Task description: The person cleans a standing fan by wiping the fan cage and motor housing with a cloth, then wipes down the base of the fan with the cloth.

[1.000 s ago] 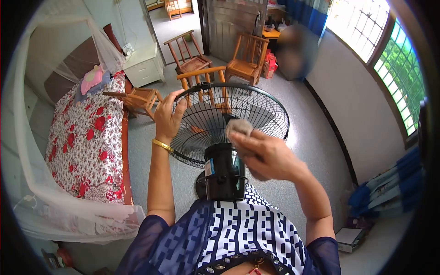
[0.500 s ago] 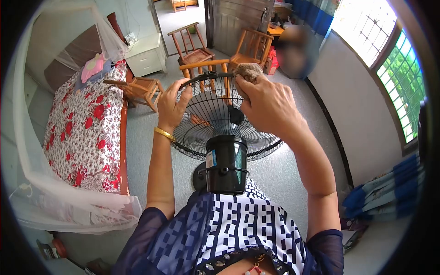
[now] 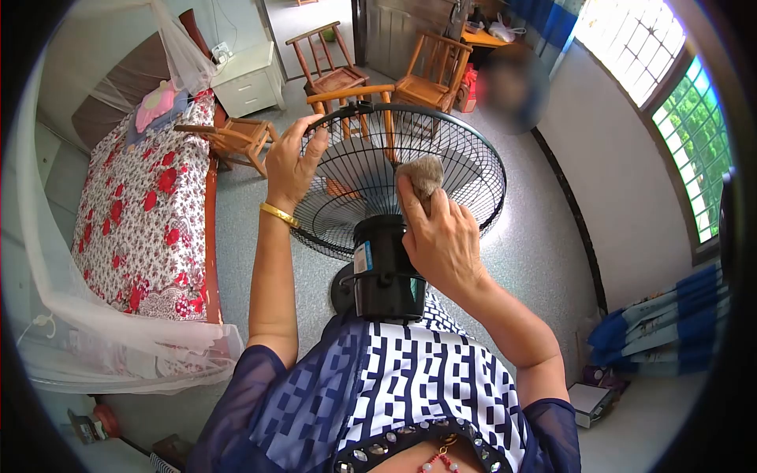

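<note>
A black electric fan faces away from me, its wire guard [image 3: 501, 177] spread out beyond the black motor housing [image 3: 386, 296]. My left hand [image 3: 290, 167], with a gold bracelet at the wrist, is closed on the guard's left rim. In my right hand [image 3: 445, 243] is a brown cloth [image 3: 426, 172], pressed to the back wires right of the guard's middle, just above the motor housing. The fan blades show through the wires.
Wooden chairs [image 3: 432, 71] stand beyond the fan, and another chair [image 3: 236, 142] is by the bed [image 3: 142, 229]. A white nightstand [image 3: 248, 83] is at the back left. Past the chairs on the right sits a blurred person [image 3: 512, 87]. Barred windows [image 3: 694, 134] line the right wall.
My right hand has brought the cloth down from the guard's top rim to the wires near the motor housing. My left hand stays on the left rim.
</note>
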`<state>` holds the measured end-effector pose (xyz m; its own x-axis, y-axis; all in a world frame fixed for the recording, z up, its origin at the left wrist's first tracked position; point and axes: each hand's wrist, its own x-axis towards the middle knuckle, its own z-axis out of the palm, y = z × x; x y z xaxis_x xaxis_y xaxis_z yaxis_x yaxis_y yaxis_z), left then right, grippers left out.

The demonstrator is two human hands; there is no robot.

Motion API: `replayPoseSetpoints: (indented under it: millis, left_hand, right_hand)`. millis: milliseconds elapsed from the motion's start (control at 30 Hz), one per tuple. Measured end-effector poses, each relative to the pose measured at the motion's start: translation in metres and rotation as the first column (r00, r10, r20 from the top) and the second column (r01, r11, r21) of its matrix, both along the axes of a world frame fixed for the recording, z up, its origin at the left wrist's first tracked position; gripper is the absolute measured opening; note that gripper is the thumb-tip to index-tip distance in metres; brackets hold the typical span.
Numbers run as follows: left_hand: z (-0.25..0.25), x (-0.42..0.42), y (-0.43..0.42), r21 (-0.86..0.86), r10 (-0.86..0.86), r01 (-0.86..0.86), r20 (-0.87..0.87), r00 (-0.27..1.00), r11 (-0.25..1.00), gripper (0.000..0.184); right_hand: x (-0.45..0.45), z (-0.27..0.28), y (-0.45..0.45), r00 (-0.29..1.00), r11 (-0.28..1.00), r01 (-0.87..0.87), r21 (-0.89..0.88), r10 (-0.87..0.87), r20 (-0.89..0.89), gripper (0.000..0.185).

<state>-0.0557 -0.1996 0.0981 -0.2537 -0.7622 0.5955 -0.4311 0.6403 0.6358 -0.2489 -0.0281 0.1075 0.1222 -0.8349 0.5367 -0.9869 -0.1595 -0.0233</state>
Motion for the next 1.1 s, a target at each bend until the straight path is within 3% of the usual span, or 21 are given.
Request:
replayPoseSetpoints:
  millis: [167, 267, 300, 367, 433, 500, 567, 600, 767, 833, 900, 967, 1100]
  left_hand:
    - [0.001, 0.001, -0.002, -0.068, 0.010, -0.008, 0.026, 1.000, 0.998, 0.058]
    - [0.000, 0.001, -0.001, -0.075, 0.003, -0.001, 0.030, 1.000, 0.997, 0.058]
    - [0.000, 0.001, -0.001, -0.068, -0.012, 0.014, 0.033, 0.999, 0.998, 0.058]
    - [0.003, 0.000, 0.001, -0.071, -0.014, 0.016, 0.025, 1.000, 0.997, 0.058]
    - [0.004, 0.002, 0.002, -0.067, -0.021, 0.023, 0.028, 0.999, 0.997, 0.058]
    - [0.003, 0.003, 0.002, -0.078, -0.004, 0.007, 0.043, 0.999, 0.997, 0.059]
    - [0.004, 0.003, 0.004, -0.061, -0.006, 0.009, 0.047, 0.999, 0.998, 0.059]
    - [0.004, 0.003, 0.005, -0.044, -0.006, 0.008, 0.052, 0.999, 0.999, 0.059]
    - [0.005, 0.002, 0.003, -0.151, 0.027, -0.017, 0.064, 0.998, 0.988, 0.057]
    - [0.004, 0.002, 0.005, -0.185, 0.053, -0.042, 0.056, 0.997, 0.982, 0.056]
    - [0.005, 0.004, 0.008, -0.099, 0.020, -0.016, 0.040, 0.999, 0.995, 0.052]
    - [0.002, 0.004, 0.006, -0.115, 0.018, -0.015, 0.026, 0.999, 0.993, 0.052]
    - [0.001, 0.002, 0.005, -0.122, 0.013, -0.011, 0.012, 1.000, 0.993, 0.055]
  right_hand:
    - [-0.007, -0.008, 0.014, 0.999, 0.995, -0.050, 0.090, 0.051, -0.003, 0.068]
    - [-0.015, -0.012, 0.019, 0.989, 0.926, -0.147, 0.348, 0.133, 0.063, 0.059]
    - [-0.017, -0.005, 0.019, 0.989, 0.927, -0.149, 0.345, 0.138, 0.056, 0.059]
    - [-0.024, 0.022, 0.019, 0.971, 0.822, -0.237, 0.517, 0.180, 0.159, 0.056]
    - [-0.026, 0.047, 0.017, 0.938, 0.837, -0.332, 0.435, 0.242, 0.250, 0.051]
    - [-0.027, 0.080, 0.011, 0.914, 0.907, -0.374, 0.195, 0.324, 0.247, 0.046]
    - [-0.025, 0.113, -0.002, 0.963, 0.942, -0.251, 0.224, 0.219, 0.158, 0.045]
    - [-0.026, 0.112, -0.017, 0.956, 0.961, -0.273, 0.045, 0.266, 0.123, 0.040]
    - [-0.016, 0.121, -0.064, 0.975, 0.941, -0.213, 0.264, 0.222, -0.006, 0.045]
    - [0.002, 0.123, -0.062, 0.982, 0.919, -0.046, 0.392, 0.113, -0.149, 0.048]
    - [0.012, 0.116, -0.055, 0.982, 0.919, -0.030, 0.394, 0.101, -0.159, 0.051]
    - [0.018, 0.099, -0.046, 0.967, 0.978, -0.027, 0.206, 0.078, -0.242, 0.029]
    - [0.019, 0.065, -0.026, 0.972, 0.994, -0.076, 0.081, 0.092, -0.218, 0.050]
